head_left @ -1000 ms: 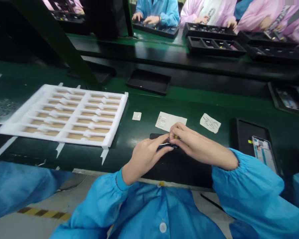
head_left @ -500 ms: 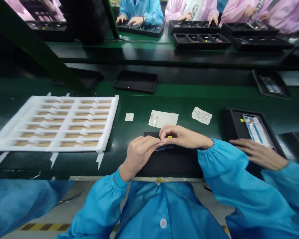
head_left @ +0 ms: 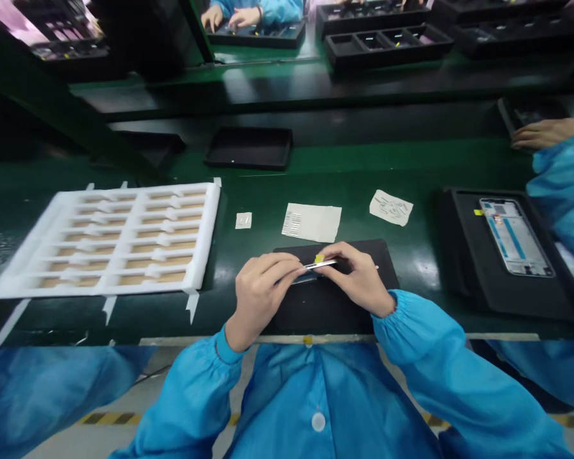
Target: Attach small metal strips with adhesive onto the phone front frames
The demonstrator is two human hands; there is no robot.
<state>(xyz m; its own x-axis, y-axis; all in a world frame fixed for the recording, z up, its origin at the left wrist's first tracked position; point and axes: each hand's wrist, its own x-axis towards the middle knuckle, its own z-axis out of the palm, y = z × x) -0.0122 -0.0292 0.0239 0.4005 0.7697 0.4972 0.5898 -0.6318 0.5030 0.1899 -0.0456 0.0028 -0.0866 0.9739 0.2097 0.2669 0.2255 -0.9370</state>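
Above a black mat (head_left: 310,309) at the bench front, both my hands grip a thin phone frame (head_left: 326,263), seen nearly edge-on. A small yellow tab (head_left: 319,258) sticks up from it. My left hand (head_left: 266,284) pinches its left end between thumb and fingers. At the other end, my right hand (head_left: 358,275) is closed on it with thumb below and fingers above. My fingers hide much of the frame. Just beyond my hands lies a pale sheet with silvery strips (head_left: 312,222).
A white foam tray (head_left: 136,242) with slots lies left. A small white square (head_left: 243,220) and a marked paper scrap (head_left: 391,208) lie beyond my hands. Right, a black tray (head_left: 463,255) bears another phone frame (head_left: 516,239). A co-worker's hand (head_left: 545,132) touches a farther tray.
My right hand has turned so its fingers and thumb clasp the frame, which is now lifted edge-on. The co-worker's hand has moved from the right tray to the farther one.
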